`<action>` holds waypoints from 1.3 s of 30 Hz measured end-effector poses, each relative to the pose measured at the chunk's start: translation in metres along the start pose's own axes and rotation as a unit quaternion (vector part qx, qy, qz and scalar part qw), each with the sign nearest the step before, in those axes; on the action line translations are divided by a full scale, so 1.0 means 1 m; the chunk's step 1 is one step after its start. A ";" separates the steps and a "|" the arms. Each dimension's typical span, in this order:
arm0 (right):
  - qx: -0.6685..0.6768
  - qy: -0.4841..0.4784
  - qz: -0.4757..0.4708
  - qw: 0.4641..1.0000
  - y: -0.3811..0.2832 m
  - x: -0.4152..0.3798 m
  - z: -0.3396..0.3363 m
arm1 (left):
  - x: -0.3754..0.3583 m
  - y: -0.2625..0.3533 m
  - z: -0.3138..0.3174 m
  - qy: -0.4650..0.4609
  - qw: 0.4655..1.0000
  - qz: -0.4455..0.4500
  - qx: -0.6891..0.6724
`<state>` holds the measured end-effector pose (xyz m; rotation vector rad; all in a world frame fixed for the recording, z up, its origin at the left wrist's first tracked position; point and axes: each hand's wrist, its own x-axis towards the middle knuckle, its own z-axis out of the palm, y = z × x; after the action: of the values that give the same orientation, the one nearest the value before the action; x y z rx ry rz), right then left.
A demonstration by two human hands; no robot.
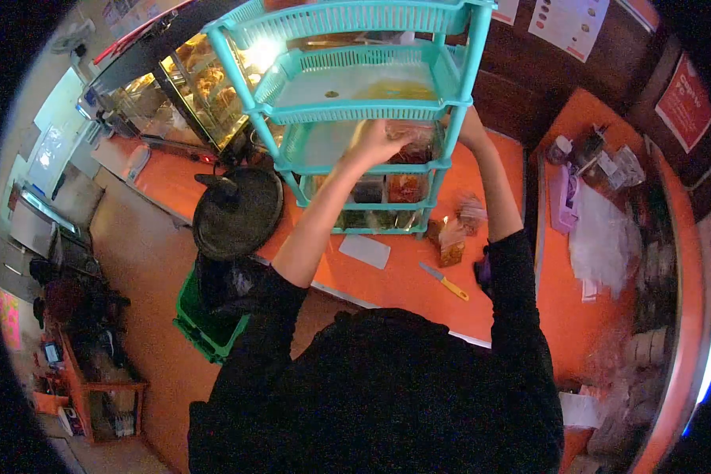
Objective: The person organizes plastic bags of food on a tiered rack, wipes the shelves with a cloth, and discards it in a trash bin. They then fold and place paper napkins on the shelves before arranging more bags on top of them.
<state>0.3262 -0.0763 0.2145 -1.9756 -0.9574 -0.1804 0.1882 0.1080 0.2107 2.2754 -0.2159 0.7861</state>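
My L hand (381,144) was at a clear pkt (425,139) on the teal rack (355,111), mid-tier; R hand (468,129) was at the rack's R side; couldn't tell if either hand's fingers were open or gripping.

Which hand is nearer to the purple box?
Right: the right hand is at the right side of the turquoise rack, nearer the purple box; the left hand is farther, inside the rack.

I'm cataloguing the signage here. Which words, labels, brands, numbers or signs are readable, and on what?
None reads reliably.
Red wall poster: pale lettering, too blurred.
White wall sheet: print too small.
Cropped sheet beside it: unreadable.
Teal rack: no lettering visible.
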 end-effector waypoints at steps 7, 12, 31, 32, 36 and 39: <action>0.038 -0.015 -0.126 0.991 0.023 0.022 0.003 | 0.012 0.020 0.007 0.021 0.998 -0.052 0.036; 0.059 -0.030 -0.102 0.993 0.030 0.034 0.004 | 0.004 0.016 0.015 0.105 0.993 -0.029 0.051; 0.118 0.243 -0.128 0.954 0.005 -0.038 0.019 | -0.098 0.108 -0.114 0.299 0.952 -0.060 -0.013; 0.189 0.274 -0.112 0.936 0.009 -0.045 0.021 | -0.102 0.119 -0.123 0.295 0.953 -0.063 -0.014; 0.131 0.335 -0.138 0.923 -0.023 -0.073 0.002 | -0.104 0.153 -0.129 0.060 0.995 -0.077 -0.019; 0.011 0.400 -0.175 0.899 -0.043 -0.082 -0.030 | -0.105 0.159 -0.089 -0.017 0.991 -0.081 -0.102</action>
<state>0.2473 -0.1329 0.2221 -1.4563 -0.7281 -1.0870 0.0040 0.0440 0.2895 2.0838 -0.1196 0.6131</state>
